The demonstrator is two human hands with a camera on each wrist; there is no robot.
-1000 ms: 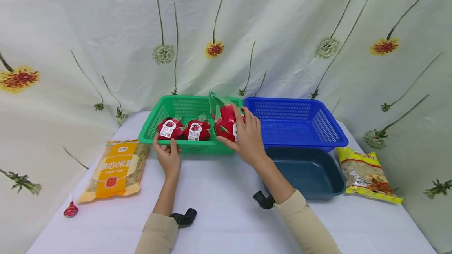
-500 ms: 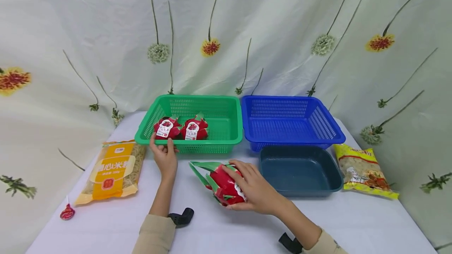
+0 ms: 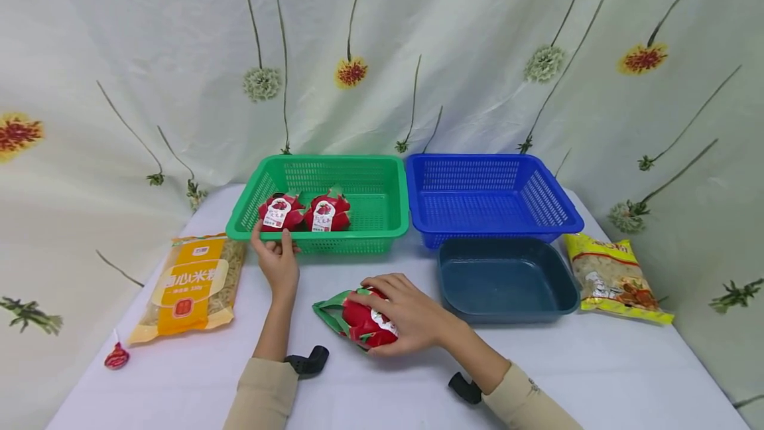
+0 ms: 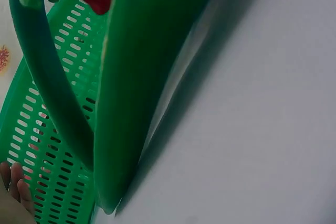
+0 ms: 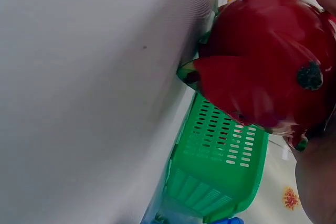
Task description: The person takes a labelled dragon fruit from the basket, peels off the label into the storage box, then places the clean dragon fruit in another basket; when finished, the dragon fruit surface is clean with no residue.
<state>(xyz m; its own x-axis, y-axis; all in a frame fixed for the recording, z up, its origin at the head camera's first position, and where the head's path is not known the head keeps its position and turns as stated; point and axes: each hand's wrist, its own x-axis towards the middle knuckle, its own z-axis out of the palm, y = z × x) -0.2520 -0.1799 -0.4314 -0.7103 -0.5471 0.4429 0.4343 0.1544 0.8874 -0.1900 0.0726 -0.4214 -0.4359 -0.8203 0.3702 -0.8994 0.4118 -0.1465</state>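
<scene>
My right hand [image 3: 412, 315] grips a red dragon fruit [image 3: 361, 317] from its right side, low over the white table, its long green tips pointing left. In the right wrist view that dragon fruit [image 5: 257, 56] fills the upper right; whether it touches the cloth I cannot tell. My left hand [image 3: 277, 259] holds the front rim of the green basket [image 3: 334, 235] near its left corner. Inside that basket lie two labelled dragon fruits, a left one [image 3: 290, 217] and a right one [image 3: 339, 217]. Green tips [image 4: 131, 93] loom close in the left wrist view.
A blue basket [image 3: 498, 225] stands right of the green one, with a dark teal tub [image 3: 507, 314] in front of it. A yellow food bag [image 3: 615, 277] lies far right. Left are an orange noodle bag [image 3: 193, 287] and a red lollipop [image 3: 117, 356].
My right hand has lifted the dragon fruit out of the green basket and brought it down to the table in front. My left hand has stayed on the basket's rim.
</scene>
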